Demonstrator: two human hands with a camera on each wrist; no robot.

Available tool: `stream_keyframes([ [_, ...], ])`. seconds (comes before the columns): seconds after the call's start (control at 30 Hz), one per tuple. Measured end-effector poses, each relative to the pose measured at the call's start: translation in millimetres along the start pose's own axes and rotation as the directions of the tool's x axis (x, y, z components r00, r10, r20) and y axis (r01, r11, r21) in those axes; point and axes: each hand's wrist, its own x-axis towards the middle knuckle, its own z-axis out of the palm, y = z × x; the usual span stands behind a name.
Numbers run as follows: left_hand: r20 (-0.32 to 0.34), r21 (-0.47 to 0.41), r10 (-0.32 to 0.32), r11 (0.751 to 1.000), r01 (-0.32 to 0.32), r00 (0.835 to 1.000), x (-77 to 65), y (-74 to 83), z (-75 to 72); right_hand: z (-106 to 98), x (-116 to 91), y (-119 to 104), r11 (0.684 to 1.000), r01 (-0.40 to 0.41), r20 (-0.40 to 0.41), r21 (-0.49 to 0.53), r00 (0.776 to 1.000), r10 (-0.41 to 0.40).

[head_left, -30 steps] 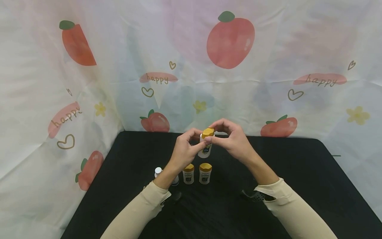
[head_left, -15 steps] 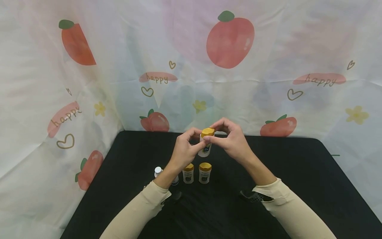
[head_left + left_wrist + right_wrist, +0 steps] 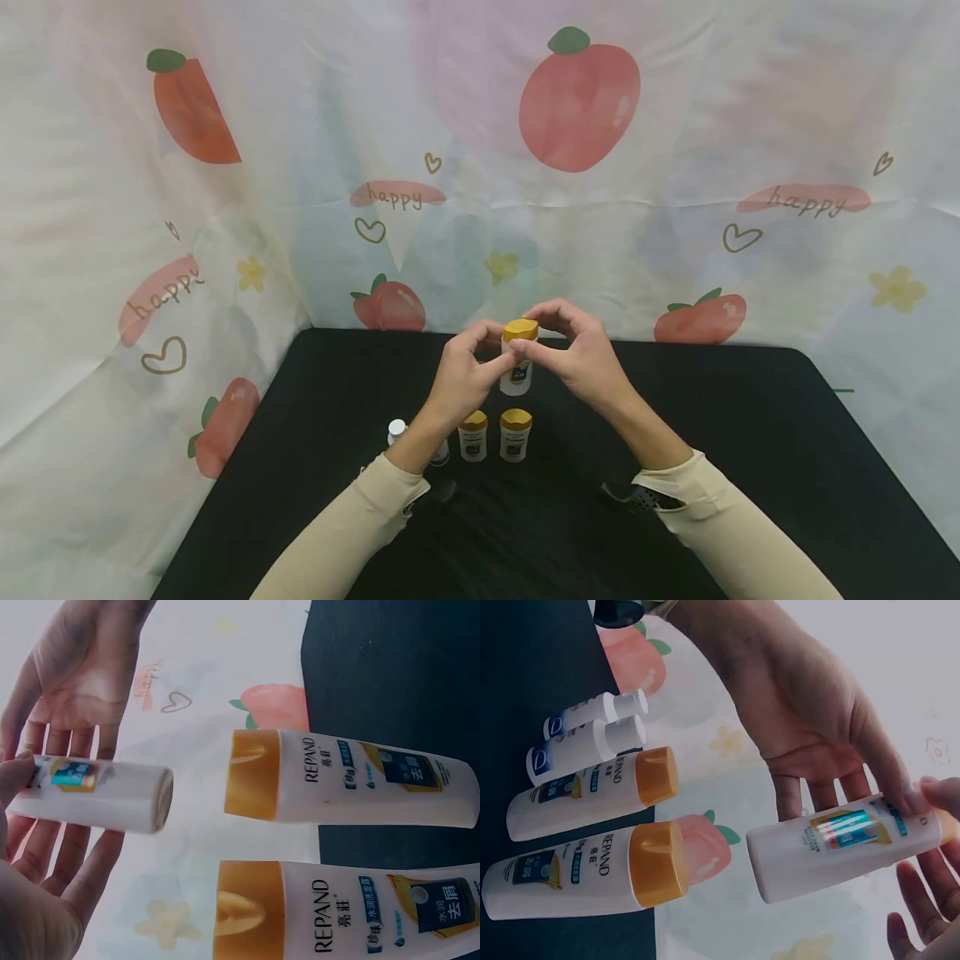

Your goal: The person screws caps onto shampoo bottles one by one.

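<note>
A white shampoo bottle [image 3: 516,380] with a gold cap [image 3: 520,330] is held upright above the black table, between both hands. My left hand [image 3: 460,379] pinches its upper part from the left side, with thumb in front. On the right side, my right hand [image 3: 592,360] grips around the cap, its thumb crossing the front and its forefinger at the back. In the right wrist view, the left hand [image 3: 802,712] spans the top of that bottle [image 3: 832,847], whose label faces out. The left wrist view shows the bottle's base [image 3: 161,799]; its cap lies beyond the frame edge.
Two more gold-capped shampoo bottles, one left [image 3: 473,437] and one right [image 3: 514,436], stand nearer on the black table [image 3: 720,433]. Two small white-capped bottles [image 3: 592,716] [image 3: 585,750] stand beside them, partly hidden by the left forearm. A printed curtain [image 3: 480,150] hangs behind.
The held bottle is slightly straighter, and its cap has shifted a little left. The right hand has moved slightly with it; the left hand and standing bottles look unchanged.
</note>
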Motion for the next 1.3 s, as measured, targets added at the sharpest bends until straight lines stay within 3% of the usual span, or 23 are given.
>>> stream_keyframes([
  [0.17,0.009,-0.02,-0.016,1.0,0.016,1.0,0.6,0.4,-0.9,1.3,-0.3,-2.4,1.0,0.021,-0.017,-0.003,1.0,-0.021],
  [0.57,-0.018,0.009,0.017,1.0,-0.017,1.0,-1.0,0.7,3.4,5.4,-0.6,-3.4,0.998,0.065,-0.076,-0.024,0.995,-0.067],
  [0.83,-0.005,-0.004,0.0,1.0,-0.001,1.0,0.8,0.1,-0.5,-0.3,0.3,-3.2,0.998,0.015,-0.005,-0.055,1.0,-0.015],
  [1.03,0.05,-0.006,-0.023,1.0,0.024,0.998,1.9,1.0,-1.9,-11.4,-0.3,-9.7,0.994,-0.008,0.08,-0.105,0.997,0.016],
  [1.3,0.152,0.014,-0.067,0.998,0.066,0.986,4.2,3.0,0.6,-19.9,-4.9,-9.3,0.99,-0.015,0.089,-0.138,0.996,0.027],
])
